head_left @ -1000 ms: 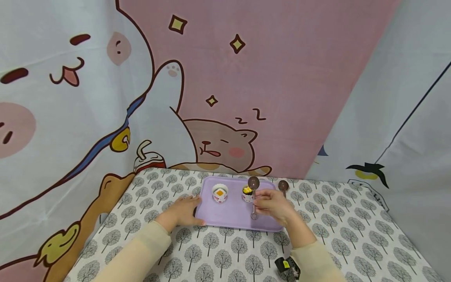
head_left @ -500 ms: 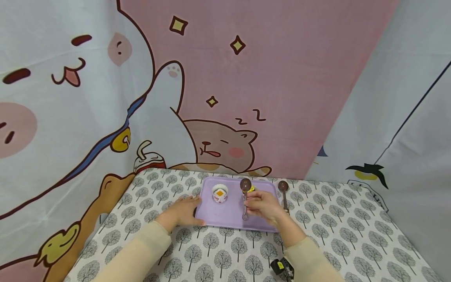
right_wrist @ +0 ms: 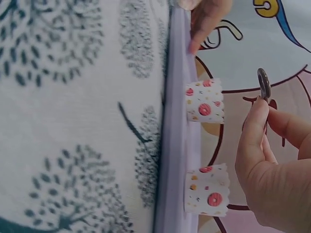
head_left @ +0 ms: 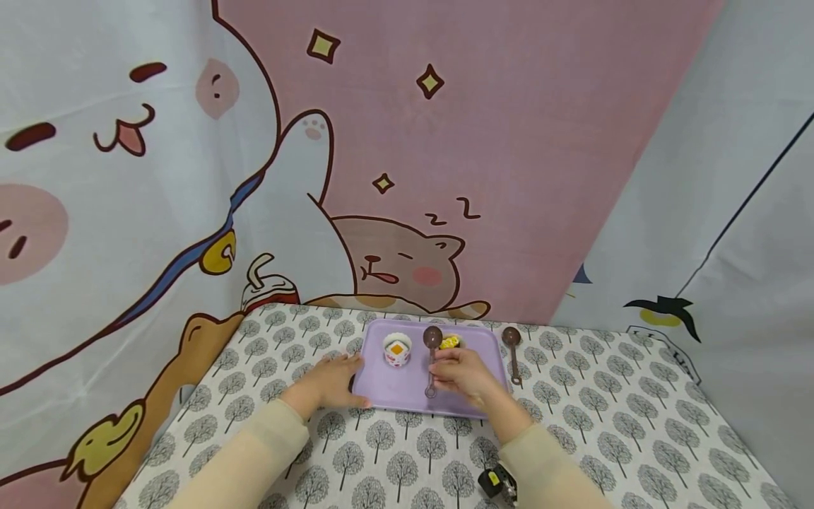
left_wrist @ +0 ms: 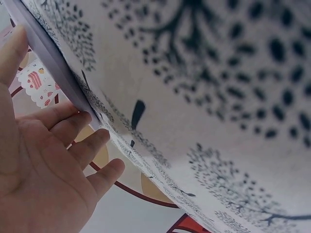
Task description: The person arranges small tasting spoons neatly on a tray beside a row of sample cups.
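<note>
My right hand (head_left: 467,378) pinches the slim handle of a brown round-bowled spoon (head_left: 432,337), bowl up, above the lilac tray (head_left: 394,390). In the right wrist view the ring (right_wrist: 264,83) at the handle's end sticks out past thumb and fingers. My left hand (head_left: 332,382) rests at the tray's left edge, its fingers loosely extended. On the tray stands a printed paper cup (head_left: 398,360) with a white and orange filling. Another cup, with a yellow filling (head_left: 450,341), is partly hidden behind the right hand; both cups' printed sides show in the right wrist view.
A second brown spoon (head_left: 511,336) lies on the tree-print tablecloth (head_left: 381,442), right of the tray. A small black device (head_left: 492,481) sits by the right sleeve. A cartoon-print curtain (head_left: 496,141) hangs behind the table.
My right hand has moved left with the spoon, from in front of the yellow-filled cup to its left. The second spoon's handle now shows fully. The left hand stays at the tray edge.
</note>
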{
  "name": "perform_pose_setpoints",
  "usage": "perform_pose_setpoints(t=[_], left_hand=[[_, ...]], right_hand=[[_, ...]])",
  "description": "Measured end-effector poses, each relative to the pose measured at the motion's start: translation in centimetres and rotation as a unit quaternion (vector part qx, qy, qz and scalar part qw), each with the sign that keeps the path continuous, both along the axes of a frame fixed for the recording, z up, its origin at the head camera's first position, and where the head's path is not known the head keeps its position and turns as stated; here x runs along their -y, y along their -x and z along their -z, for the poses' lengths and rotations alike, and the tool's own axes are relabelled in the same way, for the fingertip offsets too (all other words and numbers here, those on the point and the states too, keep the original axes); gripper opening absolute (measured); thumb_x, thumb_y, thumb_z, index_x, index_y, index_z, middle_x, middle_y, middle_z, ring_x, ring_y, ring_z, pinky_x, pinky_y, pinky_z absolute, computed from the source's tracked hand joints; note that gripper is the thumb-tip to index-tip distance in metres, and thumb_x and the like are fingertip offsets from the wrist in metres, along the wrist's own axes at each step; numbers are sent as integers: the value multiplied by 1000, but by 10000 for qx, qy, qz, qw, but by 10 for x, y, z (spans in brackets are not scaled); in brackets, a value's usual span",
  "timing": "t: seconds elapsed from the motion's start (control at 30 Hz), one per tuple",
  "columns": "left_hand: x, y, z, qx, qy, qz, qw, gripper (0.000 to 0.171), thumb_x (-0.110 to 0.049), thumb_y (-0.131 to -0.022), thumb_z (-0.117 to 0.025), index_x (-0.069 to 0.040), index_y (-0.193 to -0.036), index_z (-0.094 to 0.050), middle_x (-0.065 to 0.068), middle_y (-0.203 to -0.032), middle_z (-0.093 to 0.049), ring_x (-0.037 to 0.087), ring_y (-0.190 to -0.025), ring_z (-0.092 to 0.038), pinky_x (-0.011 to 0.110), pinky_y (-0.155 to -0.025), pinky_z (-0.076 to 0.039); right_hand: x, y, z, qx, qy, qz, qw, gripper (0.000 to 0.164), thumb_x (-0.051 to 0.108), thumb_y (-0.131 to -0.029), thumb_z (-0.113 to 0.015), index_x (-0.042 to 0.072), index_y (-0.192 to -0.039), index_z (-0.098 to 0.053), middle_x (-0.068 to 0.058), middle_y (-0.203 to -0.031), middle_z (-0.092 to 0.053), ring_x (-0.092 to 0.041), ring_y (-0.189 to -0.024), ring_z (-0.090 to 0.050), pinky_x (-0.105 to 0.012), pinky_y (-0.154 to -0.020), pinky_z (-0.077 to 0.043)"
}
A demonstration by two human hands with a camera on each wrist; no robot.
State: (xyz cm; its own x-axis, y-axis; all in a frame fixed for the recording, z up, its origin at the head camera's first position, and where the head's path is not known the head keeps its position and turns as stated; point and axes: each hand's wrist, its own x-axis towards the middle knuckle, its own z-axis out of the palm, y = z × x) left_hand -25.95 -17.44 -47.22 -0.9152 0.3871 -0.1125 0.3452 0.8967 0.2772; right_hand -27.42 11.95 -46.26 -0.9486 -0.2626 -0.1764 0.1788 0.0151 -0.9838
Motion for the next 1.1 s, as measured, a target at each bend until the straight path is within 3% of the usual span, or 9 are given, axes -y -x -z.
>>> perform_pose_setpoints(t=[0.23,1.1], left_hand=[[0,0,1,20,63,4,10000,99,-64,-79,-73,-3,-151,-42,15,-158,-37,43,-144,-34,60,-118,-23],[1,1,3,41,-34,16,10000,100,-64,-78,-74,-2,-151,-42,16,-157,-37,43,-144,-33,60,-118,-22]], right_hand=[[9,1,9,96,-14,48,9999,45,-7,-91,-65,-18,-130,-47,-9,-92,-65,-13,-73,-63,-29,-71,-62],[25,9,28,347,-448,289,9980,31,-12,-86,-66,-14,-116,-56,-14,-85,-62,-16,-68,-61,-29,-65,-61]])
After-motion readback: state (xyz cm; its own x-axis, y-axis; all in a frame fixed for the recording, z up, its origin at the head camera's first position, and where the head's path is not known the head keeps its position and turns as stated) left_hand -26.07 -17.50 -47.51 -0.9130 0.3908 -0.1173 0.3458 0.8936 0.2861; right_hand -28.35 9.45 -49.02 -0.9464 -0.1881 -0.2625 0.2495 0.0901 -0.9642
